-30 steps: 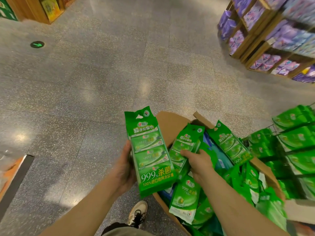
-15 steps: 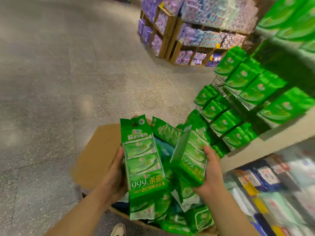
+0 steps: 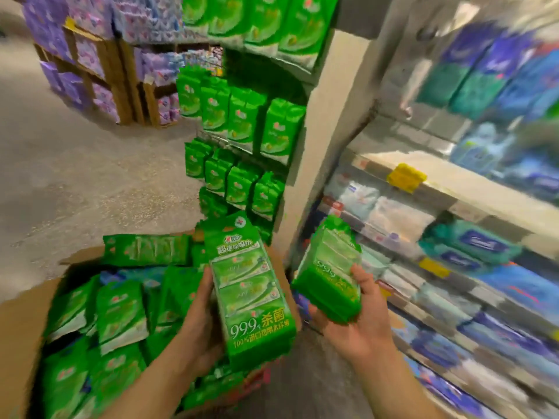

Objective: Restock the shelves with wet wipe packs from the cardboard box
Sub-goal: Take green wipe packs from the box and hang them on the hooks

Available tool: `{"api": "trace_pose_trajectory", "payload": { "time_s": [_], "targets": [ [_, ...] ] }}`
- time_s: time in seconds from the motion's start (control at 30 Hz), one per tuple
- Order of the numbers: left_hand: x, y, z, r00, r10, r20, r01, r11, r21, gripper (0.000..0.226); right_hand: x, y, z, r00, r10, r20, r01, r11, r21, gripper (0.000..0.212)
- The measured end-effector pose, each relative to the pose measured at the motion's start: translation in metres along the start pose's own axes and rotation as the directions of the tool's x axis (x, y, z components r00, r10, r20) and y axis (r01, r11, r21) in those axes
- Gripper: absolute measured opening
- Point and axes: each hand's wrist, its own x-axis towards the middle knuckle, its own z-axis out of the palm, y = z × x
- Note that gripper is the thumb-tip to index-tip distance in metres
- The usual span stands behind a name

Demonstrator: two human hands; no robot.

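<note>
Head view, blurred: left hand (image 3: 199, 325) fingers grasp upright green pack (image 3: 251, 294); right hand (image 3: 360, 322) seemingly grasps tilted pack (image 3: 331, 276).

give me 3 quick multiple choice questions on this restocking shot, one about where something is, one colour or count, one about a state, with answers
1. Where is the cardboard box?
A. lower left, on the floor
B. on the top shelf
C. behind the purple display

2. What colour are the packs hanging on the rack?
A. red
B. green
C. yellow

3. What are the hands doing?
A. both empty
C. only the left holds a pack
B. each holds a pack

Answers:
1. A, its flaps show at lower left, full of green packs.
2. B, every hanging row is green.
3. B, the left hand grips the upright pack and the right hand grips the tilted pack.
</note>
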Motion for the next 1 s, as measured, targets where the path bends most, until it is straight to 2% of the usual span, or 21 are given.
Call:
{"api": "trace_pose_trajectory", "payload": {
  "time_s": [0.1, 0.23, 0.33, 0.43, 0.5, 0.77, 0.93, 1.0],
  "targets": [
    [0.005, -0.035, 0.046, 0.996, -0.075, 0.046, 0.075, 0.997, 0.006, 0.082, -0.029, -0.030, -0.046, 0.996, -0.088, 0.020, 0.087, 0.996, 0.036, 0.039],
    [0.005, -0.080, 0.110, 0.980, -0.149, 0.132, 0.152, 0.988, -0.012, 0.078, -0.071, -0.071, -0.095, 0.981, -0.195, 0.003, 0.195, 0.980, -0.031, 0.032],
    [0.004, -0.110, 0.156, 0.958, -0.172, 0.231, 0.173, 0.985, 0.014, 0.081, -0.096, -0.098, -0.133, 0.960, -0.271, -0.067, 0.264, 0.960, -0.097, 0.046],
    [0.004, -0.136, 0.200, 0.963, -0.151, 0.223, 0.143, 0.988, 0.049, 0.072, -0.117, -0.122, -0.170, 0.937, -0.334, -0.107, 0.321, 0.939, -0.122, 0.060],
    [0.004, -0.149, 0.228, 0.954, -0.195, 0.227, 0.198, 0.980, 0.012, 0.078, -0.130, -0.136, -0.188, 0.917, -0.380, -0.121, 0.366, 0.922, -0.123, 0.061],
    [0.016, -0.165, 0.321, 0.901, -0.238, 0.362, 0.210, 0.971, 0.115, 0.078, -0.151, -0.184, -0.230, 0.826, -0.522, -0.213, 0.506, 0.853, -0.128, 0.054],
    [0.058, -0.160, 0.353, 0.885, -0.277, 0.374, 0.186, 0.947, 0.263, 0.084, -0.135, -0.221, -0.239, 0.753, -0.604, -0.261, 0.562, 0.797, -0.220, 0.028],
    [0.077, -0.157, 0.365, 0.870, -0.298, 0.392, 0.199, 0.941, 0.274, 0.088, -0.124, -0.239, -0.238, 0.726, -0.613, -0.313, 0.570, 0.790, -0.225, 0.032]
  ]
}}
